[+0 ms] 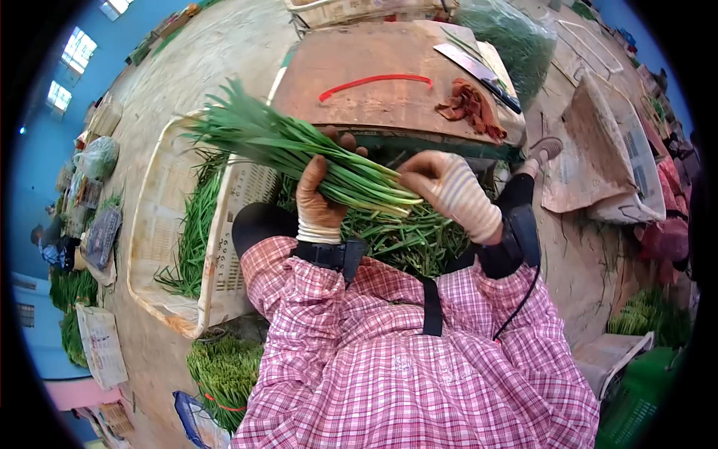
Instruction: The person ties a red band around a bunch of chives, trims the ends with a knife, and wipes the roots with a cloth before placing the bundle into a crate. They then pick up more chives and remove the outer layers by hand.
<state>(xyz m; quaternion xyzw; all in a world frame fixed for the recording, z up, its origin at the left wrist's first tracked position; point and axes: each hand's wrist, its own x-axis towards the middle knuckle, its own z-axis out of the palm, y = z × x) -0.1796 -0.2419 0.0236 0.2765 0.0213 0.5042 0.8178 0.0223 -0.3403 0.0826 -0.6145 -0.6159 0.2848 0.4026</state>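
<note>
A bunch of green chives (299, 146) with pale stem ends lies across my left hand (320, 198), whose gloved fingers wrap round it. The leafy tips point to the upper left. My right hand (452, 187), in a striped fingerless glove, pinches at the pale stem ends on the right side of the bunch. Its fingertips partly hide what they grip. Loose chives (404, 238) lie in a heap below my hands, over my lap. More loose chives (198, 232) fill part of the white plastic crate (142, 224) at my left.
Ahead stands a low wooden board (359, 56) with a red strip (376, 81), a knife (467, 63) and a brown cloth (473, 108). Tied chives (226, 374) stand at lower left. A bag of greens (508, 45) and a tilted crate (624, 127) are to the right.
</note>
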